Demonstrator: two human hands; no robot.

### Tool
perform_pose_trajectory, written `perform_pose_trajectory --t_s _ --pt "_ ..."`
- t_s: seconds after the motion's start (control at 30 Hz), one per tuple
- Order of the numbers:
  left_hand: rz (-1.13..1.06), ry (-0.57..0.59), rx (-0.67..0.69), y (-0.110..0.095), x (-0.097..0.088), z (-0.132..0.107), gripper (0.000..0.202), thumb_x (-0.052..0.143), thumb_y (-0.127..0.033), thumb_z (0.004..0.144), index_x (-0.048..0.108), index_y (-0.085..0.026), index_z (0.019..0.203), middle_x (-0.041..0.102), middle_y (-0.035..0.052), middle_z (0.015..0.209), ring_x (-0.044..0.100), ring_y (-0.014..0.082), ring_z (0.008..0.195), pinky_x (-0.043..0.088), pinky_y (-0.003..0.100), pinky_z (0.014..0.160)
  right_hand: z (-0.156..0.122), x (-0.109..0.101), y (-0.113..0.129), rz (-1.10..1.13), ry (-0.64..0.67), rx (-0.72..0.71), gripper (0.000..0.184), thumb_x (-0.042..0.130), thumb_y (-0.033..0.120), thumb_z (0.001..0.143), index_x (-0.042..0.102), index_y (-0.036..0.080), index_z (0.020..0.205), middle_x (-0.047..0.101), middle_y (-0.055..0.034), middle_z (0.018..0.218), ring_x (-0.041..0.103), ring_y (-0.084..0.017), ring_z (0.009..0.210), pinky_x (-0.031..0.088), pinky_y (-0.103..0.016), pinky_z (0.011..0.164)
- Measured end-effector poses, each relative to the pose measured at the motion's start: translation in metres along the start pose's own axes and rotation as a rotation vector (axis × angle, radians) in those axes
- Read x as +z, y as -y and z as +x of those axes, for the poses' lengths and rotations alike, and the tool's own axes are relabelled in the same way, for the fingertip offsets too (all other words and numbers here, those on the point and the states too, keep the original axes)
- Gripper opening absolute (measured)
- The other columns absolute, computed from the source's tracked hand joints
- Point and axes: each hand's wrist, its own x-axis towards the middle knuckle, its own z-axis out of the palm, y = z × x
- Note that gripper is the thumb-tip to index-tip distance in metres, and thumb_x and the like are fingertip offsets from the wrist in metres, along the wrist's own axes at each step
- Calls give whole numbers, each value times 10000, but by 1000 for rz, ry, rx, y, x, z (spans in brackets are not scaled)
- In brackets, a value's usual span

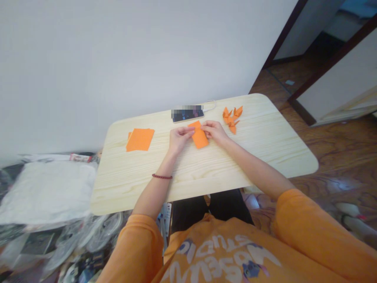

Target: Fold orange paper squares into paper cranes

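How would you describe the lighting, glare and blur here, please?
Head view: soft, fairly even light on the table; pixelation over part of the phone; pale glare on the floor; blurred clutter at lower left; little detail on the held paper.

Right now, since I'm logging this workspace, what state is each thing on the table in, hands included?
Held paper: apparently folded, a narrow rectangle
Left hand: pinching the paper's left side
Right hand: gripping its right side
Orange sheets: flat, slightly askew in a pile
Orange figures: folded, grouped together
Phone: screen lit, partly obscured by blurring
Bracelet: worn, left forearm
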Motion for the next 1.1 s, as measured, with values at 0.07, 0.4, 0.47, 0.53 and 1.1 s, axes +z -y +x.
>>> perform_pose_trajectory --t_s 0.07,0.4,0.47,0.53,1.1 --pt "10 16 -8 0 1 -1 294 830 -304 552 752 -146 787 745 106 859 687 206 771 544 371 820 0 0 0 17 -16 -4 155 673 226 623 535 157 608 393 78 430 289 -28 389 138 -184 387" --pt "55 129 -14 5 0 -1 284 814 -306 577 757 -147 805 745 97 852 670 183 745 526 321 771 -1 2 3 72 -60 -56 146 612 200 635 487 167 567 365 89 406 272 -23 351 134 -191 382" --pt "61 136 -3 5 1 -1 305 806 -295 582 758 -150 846 743 90 840 657 164 709 517 303 746 -1 2 3 67 -53 -68 149 611 206 636 481 170 572 367 90 412 273 -25 353 136 -192 384" --pt "76 156 13 3 2 -2 316 785 -278 598 757 -159 889 742 74 812 629 140 655 506 285 710 -1 2 3 45 -43 -78 150 617 222 639 484 173 589 374 88 424 281 -28 364 144 -192 387" --pt "27 68 -31 -3 7 -6 380 744 -263 584 747 -152 947 592 -24 530 472 96 511 397 241 586 -1 5 4 -40 -31 -57 147 609 249 613 477 186 632 392 93 446 290 -36 388 153 -187 388"
